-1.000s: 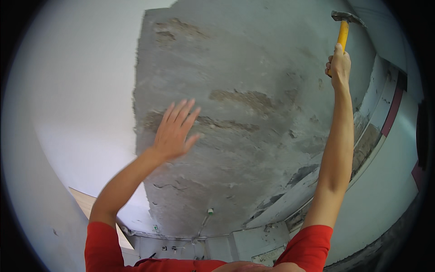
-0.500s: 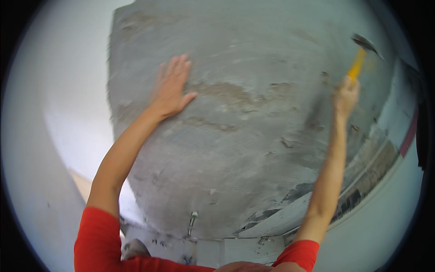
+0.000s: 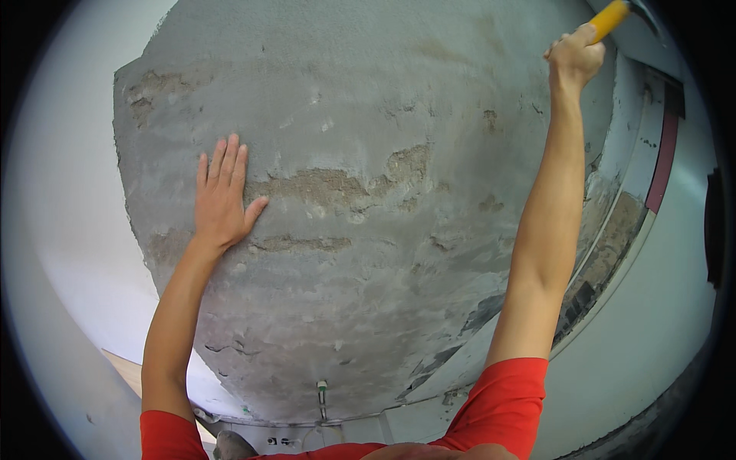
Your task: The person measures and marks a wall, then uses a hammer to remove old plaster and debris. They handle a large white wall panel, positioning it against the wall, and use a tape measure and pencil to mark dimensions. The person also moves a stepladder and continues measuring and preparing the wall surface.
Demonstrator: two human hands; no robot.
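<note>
A rough grey plastered wall (image 3: 368, 261) fills the middle of the view, with brown patches where the surface has broken away. My left hand (image 3: 222, 201) lies flat on it, fingers stretched upward, just left of the largest chipped patch (image 3: 322, 186). Raised at the upper right, my right hand (image 3: 576, 55) is closed round the yellow handle of a hammer (image 3: 611, 18). The hammer's dark curved head is at the picture's edge and partly cut off. It stands apart from the wall's chipped patches.
Smooth white wall (image 3: 77, 230) borders the plaster on the left. At the right runs a channel (image 3: 606, 253) of bare, rough material beside a reddish strip (image 3: 661, 165). A small green-and-white fitting (image 3: 322, 386) sits low on the wall, above floor-level clutter.
My right hand has lifted the hammer higher toward the upper right corner. The view has shifted, so my left hand, still flat on the wall, appears farther left and lower.
</note>
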